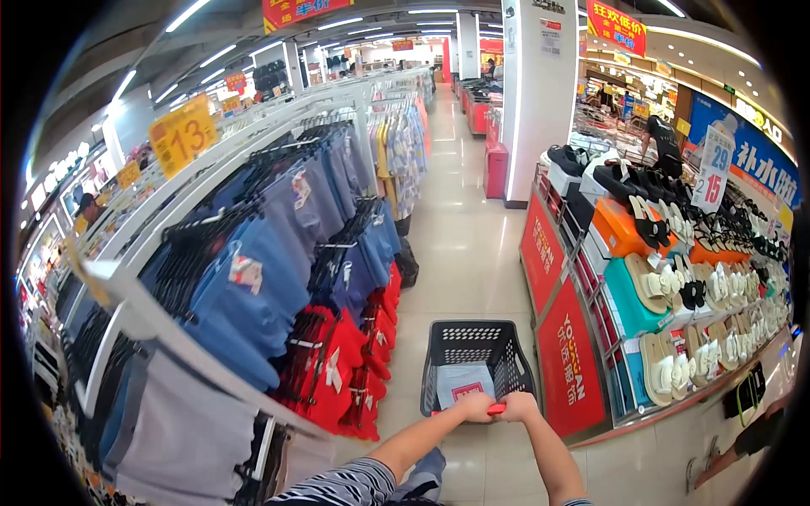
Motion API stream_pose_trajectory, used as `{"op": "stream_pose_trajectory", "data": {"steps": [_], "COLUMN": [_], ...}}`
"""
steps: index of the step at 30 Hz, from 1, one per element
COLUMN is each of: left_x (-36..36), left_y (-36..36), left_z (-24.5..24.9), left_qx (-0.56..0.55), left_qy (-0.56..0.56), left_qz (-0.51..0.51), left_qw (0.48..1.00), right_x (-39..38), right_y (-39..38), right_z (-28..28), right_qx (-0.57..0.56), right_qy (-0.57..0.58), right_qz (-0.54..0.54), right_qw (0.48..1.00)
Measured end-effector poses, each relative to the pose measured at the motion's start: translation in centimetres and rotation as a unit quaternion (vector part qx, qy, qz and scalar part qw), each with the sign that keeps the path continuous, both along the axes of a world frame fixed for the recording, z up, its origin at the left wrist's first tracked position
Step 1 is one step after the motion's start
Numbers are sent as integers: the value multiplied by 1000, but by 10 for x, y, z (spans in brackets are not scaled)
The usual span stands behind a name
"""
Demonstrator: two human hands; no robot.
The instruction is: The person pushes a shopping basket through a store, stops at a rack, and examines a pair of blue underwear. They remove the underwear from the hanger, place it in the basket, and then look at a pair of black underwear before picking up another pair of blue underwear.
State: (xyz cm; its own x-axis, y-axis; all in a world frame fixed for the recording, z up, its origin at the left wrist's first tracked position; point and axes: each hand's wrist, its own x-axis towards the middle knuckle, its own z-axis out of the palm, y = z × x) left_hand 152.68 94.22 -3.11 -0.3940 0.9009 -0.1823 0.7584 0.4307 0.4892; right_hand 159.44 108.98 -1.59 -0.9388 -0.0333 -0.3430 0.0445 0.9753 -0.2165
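Both hands meet at the red handle [496, 409] of a black perforated shopping basket [475, 336] in front of me. My left hand [475, 406] is closed around the handle's left part. Close beside it, my right hand [516, 406] grips the right part. Inside the basket lies a flat, pale item with a red-framed label [466, 377]; I cannot make out what it is. Whether the basket rests on wheels is hidden from this angle.
Racks of hanging blue shorts [245, 278] and red garments [337, 363] line the left. On the right stands a red-panelled shoe display [569, 363] with sandals. A white pillar [540, 101] rises ahead beside the tiled aisle [451, 194]. Someone's leg [721, 464] shows at lower right.
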Motion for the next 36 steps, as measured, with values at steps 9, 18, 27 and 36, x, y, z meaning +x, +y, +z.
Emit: {"op": "stream_pose_trajectory", "data": {"steps": [9, 18, 27, 36], "left_x": [-147, -307, -475, -650], "left_y": [46, 64, 99, 147], "left_z": [6, 7, 2, -16], "left_qx": [-17, -13, 34, 17], "left_qy": [-32, -11, 14, 58], "left_qz": [50, 46, 67, 93], "left_qw": [998, 999, 997, 994], "right_x": [-168, -327, -495, -672], "right_y": [56, 74, 110, 150], "right_z": [-7, -5, -4, 5], "right_qx": [10, 2, -21, -58], "right_qy": [-18, -60, -20, -40], "right_qz": [40, 39, 58, 52], "right_qw": [999, 997, 998, 996]}}
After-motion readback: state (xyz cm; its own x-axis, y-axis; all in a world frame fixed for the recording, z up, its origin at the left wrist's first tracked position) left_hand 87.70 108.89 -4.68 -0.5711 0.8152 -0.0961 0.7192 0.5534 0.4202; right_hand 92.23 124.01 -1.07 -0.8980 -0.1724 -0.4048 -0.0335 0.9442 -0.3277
